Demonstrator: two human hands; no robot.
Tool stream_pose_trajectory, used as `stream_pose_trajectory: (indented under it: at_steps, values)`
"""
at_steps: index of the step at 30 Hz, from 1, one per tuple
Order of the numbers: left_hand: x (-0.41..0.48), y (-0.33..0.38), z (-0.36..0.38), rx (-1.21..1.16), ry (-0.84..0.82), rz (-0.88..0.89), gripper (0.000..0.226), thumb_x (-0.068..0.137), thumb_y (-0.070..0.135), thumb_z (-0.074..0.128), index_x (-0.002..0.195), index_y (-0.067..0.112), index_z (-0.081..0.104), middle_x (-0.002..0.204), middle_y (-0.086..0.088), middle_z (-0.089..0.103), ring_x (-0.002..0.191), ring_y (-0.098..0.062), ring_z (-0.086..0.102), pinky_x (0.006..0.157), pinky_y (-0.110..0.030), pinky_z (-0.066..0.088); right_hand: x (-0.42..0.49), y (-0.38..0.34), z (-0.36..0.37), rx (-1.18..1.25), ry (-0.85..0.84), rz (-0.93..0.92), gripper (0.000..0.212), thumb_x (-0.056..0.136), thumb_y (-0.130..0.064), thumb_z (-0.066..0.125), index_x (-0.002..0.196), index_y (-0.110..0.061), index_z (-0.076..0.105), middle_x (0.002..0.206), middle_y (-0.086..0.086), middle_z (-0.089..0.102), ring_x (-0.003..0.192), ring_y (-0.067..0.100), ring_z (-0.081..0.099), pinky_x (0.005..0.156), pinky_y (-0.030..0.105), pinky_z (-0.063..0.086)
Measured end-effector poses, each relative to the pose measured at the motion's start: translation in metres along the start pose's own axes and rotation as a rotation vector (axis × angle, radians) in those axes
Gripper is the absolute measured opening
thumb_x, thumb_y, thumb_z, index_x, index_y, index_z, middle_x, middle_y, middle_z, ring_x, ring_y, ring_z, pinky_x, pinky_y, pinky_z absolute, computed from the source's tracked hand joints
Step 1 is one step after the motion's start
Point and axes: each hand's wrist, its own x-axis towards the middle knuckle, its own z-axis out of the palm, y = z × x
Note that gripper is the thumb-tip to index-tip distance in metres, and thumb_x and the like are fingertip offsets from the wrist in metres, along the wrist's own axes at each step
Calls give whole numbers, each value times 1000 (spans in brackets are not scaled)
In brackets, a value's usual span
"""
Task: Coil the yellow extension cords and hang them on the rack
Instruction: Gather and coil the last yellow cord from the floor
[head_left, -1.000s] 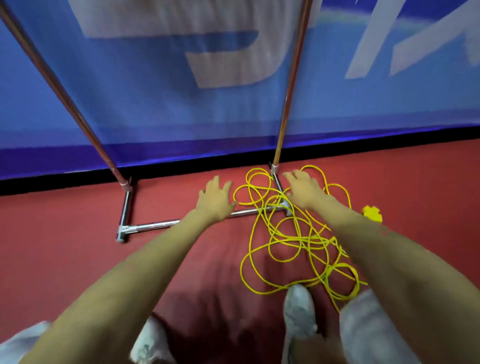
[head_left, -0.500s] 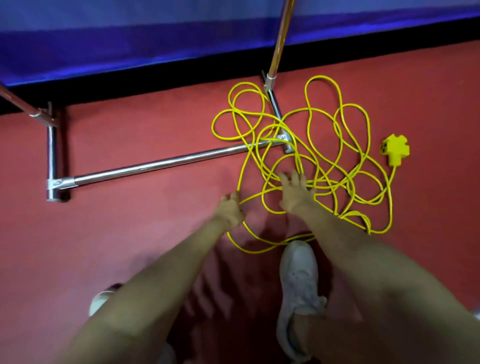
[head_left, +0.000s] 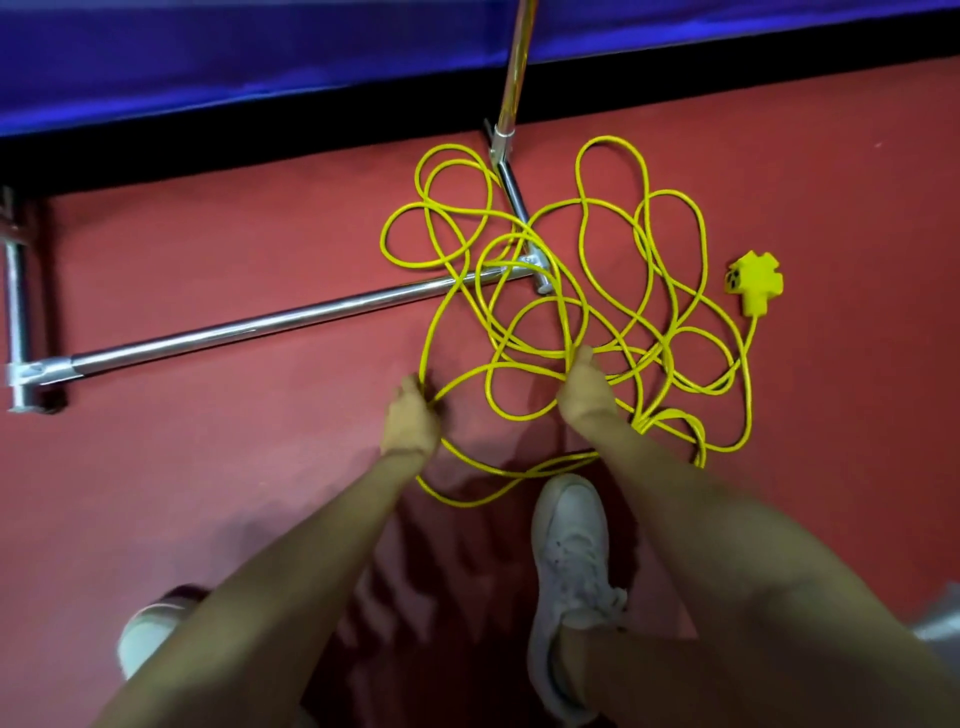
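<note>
You are at the very start of the job. The cord (head_left: 563, 317) lies in a loose tangle on the floor (head_left: 182, 467), none of it gathered into even loops. Several strands are draped over the bottom bar and corner foot of the rack (head_left: 260, 325), and nothing that shows of the rack has cord hanging on it.

The socket block (head_left: 753, 280) sits at the far right edge of the tangle, apart from both hands.

Your left hand (head_left: 410, 415) is at the tangle's left edge, its grip curled round a single strand. Your right hand (head_left: 584, 389) is down in the middle of the pile, touching the strands. Seen from the back, its grip is hard to read, so I cannot tell whether it has closed on anything.

By my reading, everything is left to do. You need to find an end, lift the strands clear of the rack's foot, wind the cord into loops, and hang it up. Only this one cord is in view.
</note>
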Motion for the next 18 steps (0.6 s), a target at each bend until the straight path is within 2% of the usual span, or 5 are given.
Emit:
stream_pose_trajectory:
  at_steps: [6, 10, 12, 14, 18]
  values:
    - [16, -35, -51, -102, 287, 6, 31, 88, -1, 52, 119, -3, 51, 116, -30, 55, 109, -45, 51, 88, -47, 36, -18, -59, 16, 200, -78, -341, 37, 91, -2, 53, 127, -1, 46, 124, 20, 58, 116, 36, 54, 92, 41, 44]
    - [14, -36, -62, -71, 291, 19, 57, 86, -2, 53, 140, -8, 35, 130, -35, 41, 122, -48, 39, 103, -44, 28, -32, -108, 23, 228, -268, -497, 40, 94, -9, 54, 131, 0, 43, 126, 21, 56, 111, 39, 57, 94, 43, 43]
    - [7, -31, -58, 19, 277, 67, 63, 85, -1, 53, 144, -7, 31, 145, -36, 27, 134, -47, 28, 113, -42, 22, -35, -110, 26, 135, -356, -513, 50, 96, -19, 52, 142, -5, 36, 140, 18, 47, 126, 34, 48, 104, 38, 37]
    - [0, -24, -52, 84, 260, 141, 60, 86, 0, 53, 143, -6, 34, 152, -33, 15, 142, -43, 18, 117, -38, 17, -30, -95, 24, 3, -313, -528, 49, 98, -25, 48, 144, -14, 37, 143, 15, 43, 132, 30, 41, 106, 38, 34]
    - [-18, -11, -26, 122, -76, 303, 40, 84, 6, 61, 125, 4, 58, 129, -21, 54, 123, -36, 49, 105, -33, 34, -14, -39, 0, -68, 0, -391, 45, 90, -4, 42, 134, -13, 47, 127, 16, 52, 120, 36, 49, 96, 42, 43]
